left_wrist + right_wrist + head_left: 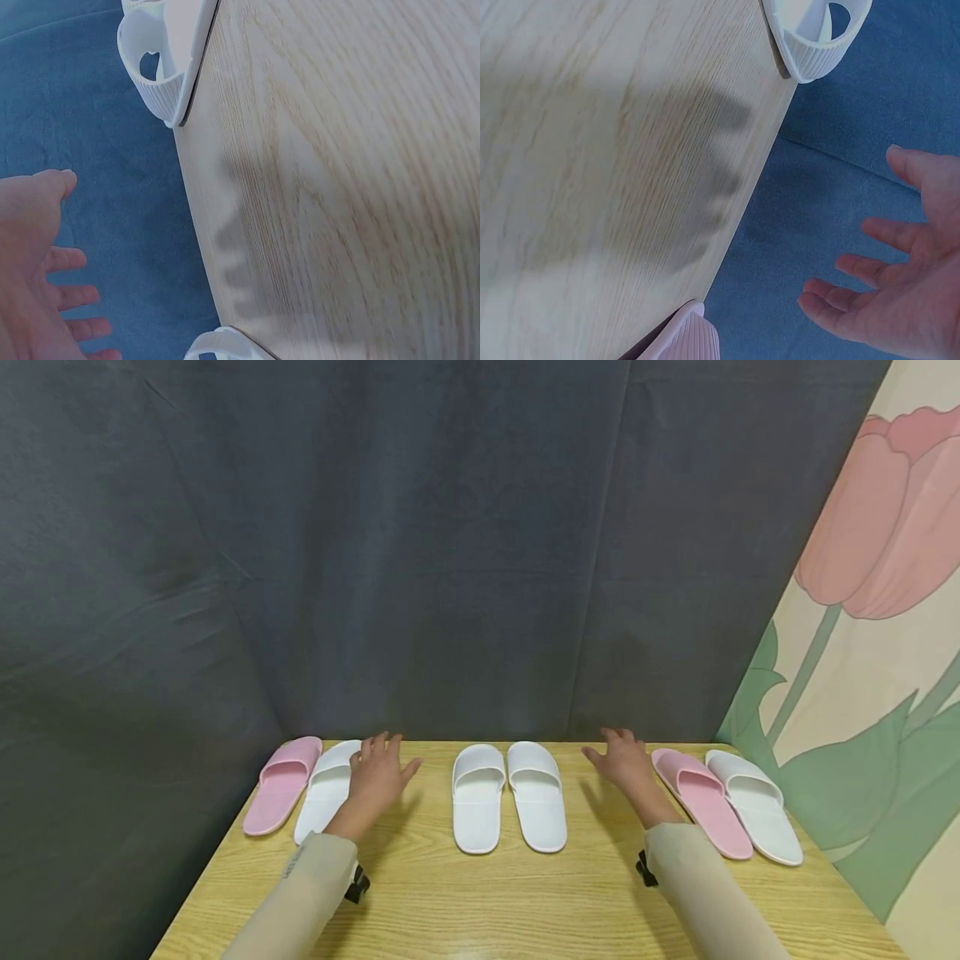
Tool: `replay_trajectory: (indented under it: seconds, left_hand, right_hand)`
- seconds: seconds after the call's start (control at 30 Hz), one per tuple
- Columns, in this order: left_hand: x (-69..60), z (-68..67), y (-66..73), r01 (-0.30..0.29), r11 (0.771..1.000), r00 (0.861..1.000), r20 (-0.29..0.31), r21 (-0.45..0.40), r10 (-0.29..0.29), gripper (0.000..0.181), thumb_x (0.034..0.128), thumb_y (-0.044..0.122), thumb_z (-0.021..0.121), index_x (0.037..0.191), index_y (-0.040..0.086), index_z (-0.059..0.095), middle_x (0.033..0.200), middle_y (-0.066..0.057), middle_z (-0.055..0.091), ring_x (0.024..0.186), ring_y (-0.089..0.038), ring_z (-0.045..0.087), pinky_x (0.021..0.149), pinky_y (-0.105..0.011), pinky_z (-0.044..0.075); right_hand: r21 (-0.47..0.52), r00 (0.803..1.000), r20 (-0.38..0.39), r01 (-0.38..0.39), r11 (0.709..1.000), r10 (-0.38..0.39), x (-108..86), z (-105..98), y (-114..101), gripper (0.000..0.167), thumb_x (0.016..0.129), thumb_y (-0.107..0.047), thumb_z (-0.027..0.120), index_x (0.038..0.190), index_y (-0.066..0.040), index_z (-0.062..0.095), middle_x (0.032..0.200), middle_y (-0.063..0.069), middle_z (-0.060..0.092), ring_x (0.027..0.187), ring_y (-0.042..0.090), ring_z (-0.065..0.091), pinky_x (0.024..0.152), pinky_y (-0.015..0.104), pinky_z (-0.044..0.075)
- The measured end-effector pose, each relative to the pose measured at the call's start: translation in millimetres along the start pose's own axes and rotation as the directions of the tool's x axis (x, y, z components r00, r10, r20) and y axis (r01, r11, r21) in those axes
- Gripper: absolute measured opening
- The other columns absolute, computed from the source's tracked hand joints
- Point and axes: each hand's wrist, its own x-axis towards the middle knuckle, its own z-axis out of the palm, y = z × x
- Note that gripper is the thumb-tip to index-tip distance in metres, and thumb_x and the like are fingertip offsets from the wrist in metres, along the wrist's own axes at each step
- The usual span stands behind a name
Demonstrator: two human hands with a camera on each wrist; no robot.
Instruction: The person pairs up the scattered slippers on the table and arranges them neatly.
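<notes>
My left hand [377, 778] hovers over the wooden table with fingers spread, beside the left white slipper [322, 797], part of which it hides. A pink slipper [281, 789] lies just left of that one. Two white slippers, one [477, 802] beside the other [537, 797], sit in the middle between my hands. My right hand [626, 764], also with spread fingers, is held above the table left of a pink slipper [705, 802]; against it lies another white slipper [756, 810]. Both hands are apart from the slippers and hold nothing.
The light wooden table [465, 902] ends at a dark blue-grey curtain [450, 568] behind the slippers. On the right stands a wall [862, 693] with painted tulips. A dark strapped device [357, 885] sits at each wrist.
</notes>
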Motion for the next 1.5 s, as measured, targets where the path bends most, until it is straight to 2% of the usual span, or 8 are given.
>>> replay_trajectory:
  seconds: [0.37,0.83,1.5]
  left_hand:
    - [-2.2,-1.5,-14.5,0.029,0.999,0.999,-0.013,-0.027,-0.030,0.070,0.0986,0.051,0.058,0.146,0.001,0.049,0.148,-0.027,0.044,0.137,-0.048,0.036,0.104,-0.067,0.031]
    - [-2.9,-5.5,-30.2,0.047,0.999,0.999,0.004,-0.027,-0.047,0.071,0.0992,0.052,0.056,0.146,-0.001,0.047,0.149,-0.028,0.043,0.136,-0.051,0.036,0.104,-0.068,0.030]
    - [-5.5,-9.1,-50.6,0.091,0.994,0.996,0.028,-0.068,-0.089,0.071,0.1001,0.051,0.055,0.149,0.001,0.044,0.151,-0.030,0.040,0.137,-0.053,0.032,0.105,-0.070,0.028]
  right_hand:
    - [0.018,0.999,0.031,-0.012,1.000,0.011,0.1,-4.8,16.6,0.075,0.103,-0.047,0.051,0.155,0.003,0.031,0.154,0.039,0.021,0.138,0.064,0.021,0.107,0.072,0.029]
    - [-0.010,1.000,-0.018,-0.016,1.000,0.016,-3.1,-11.2,35.0,0.073,0.102,-0.046,0.053,0.151,0.005,0.037,0.151,0.039,0.027,0.132,0.065,0.030,0.102,0.073,0.034]
    - [-0.001,0.997,-0.052,-0.053,0.999,0.053,-4.5,-21.1,62.8,0.073,0.101,-0.044,0.053,0.148,0.009,0.037,0.149,0.040,0.027,0.129,0.069,0.029,0.102,0.075,0.029]
